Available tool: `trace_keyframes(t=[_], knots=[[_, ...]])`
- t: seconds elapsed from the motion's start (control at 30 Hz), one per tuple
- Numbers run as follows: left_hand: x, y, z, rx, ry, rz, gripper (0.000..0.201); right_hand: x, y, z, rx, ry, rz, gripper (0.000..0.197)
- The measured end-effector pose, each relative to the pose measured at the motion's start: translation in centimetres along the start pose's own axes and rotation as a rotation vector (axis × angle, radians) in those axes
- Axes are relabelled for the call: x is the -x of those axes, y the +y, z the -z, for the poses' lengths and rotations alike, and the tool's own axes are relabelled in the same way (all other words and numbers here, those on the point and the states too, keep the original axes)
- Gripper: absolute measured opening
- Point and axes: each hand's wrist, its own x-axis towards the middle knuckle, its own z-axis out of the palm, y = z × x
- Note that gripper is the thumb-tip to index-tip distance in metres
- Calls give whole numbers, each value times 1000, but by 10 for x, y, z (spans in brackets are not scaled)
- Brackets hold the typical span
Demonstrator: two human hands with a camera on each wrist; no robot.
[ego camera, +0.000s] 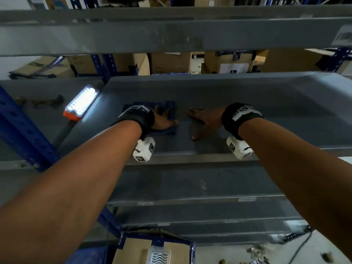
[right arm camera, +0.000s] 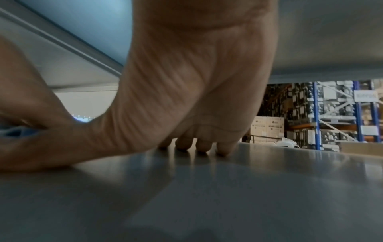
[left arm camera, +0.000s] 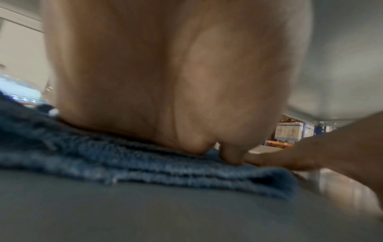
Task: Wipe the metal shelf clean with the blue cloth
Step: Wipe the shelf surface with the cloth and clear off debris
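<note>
The folded blue cloth [ego camera: 170, 109] lies on the grey metal shelf [ego camera: 247, 103], left of centre. My left hand [ego camera: 163, 119] lies flat on top of it, fingers spread and pressing down; the left wrist view shows the palm [left arm camera: 165, 81] on the cloth [left arm camera: 186, 173]. My right hand [ego camera: 203, 119] rests on the bare shelf just to the right of the cloth, fingers straight. In the right wrist view its fingertips [right arm camera: 203, 147] and thumb touch the shelf surface [right arm camera: 228, 188]. Neither hand grips anything.
A lit work lamp [ego camera: 82, 101] with an orange end leans at the shelf's left side. Another grey shelf [ego camera: 171, 35] runs close overhead and more lie below. Blue uprights [ego camera: 21, 126] stand left. Cardboard boxes [ego camera: 171, 62] sit behind the shelf.
</note>
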Motion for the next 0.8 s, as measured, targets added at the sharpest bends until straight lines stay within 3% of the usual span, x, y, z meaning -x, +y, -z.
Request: trace_keyframes(t=[0.07, 0.2, 0.27, 0.4, 0.43, 0.57, 0.6, 0.63, 0.73, 0.8], knots=[[8, 0, -4, -15, 28, 51, 74, -1, -1, 2, 17, -27, -9, 140], [32, 10, -25, -87, -6, -89, 67, 1, -6, 5, 54, 8, 6, 150], [34, -1, -29, -74, -13, -94, 64, 6, -8, 6, 48, 6, 7, 149], [15, -36, -36, -77, 62, 144, 77, 12, -13, 3, 26, -35, -22, 147], [15, -35, -41, -74, 72, 143, 80, 13, -14, 2, 21, -29, -22, 146], [44, -8, -61, -41, 44, -145, 84, 21, -16, 2, 11, -11, -34, 142], [47, -12, -60, -27, 30, -158, 86, 23, -18, 2, 12, -13, -41, 140], [46, -20, -57, -11, 40, -119, 85, 25, -19, 2, 13, -16, -47, 138], [36, -51, -51, -7, 97, 175, 71, 32, -24, 2, 25, -28, -65, 130], [43, -48, -53, -70, 47, 176, 71, 34, -27, 5, 30, -48, -65, 135]])
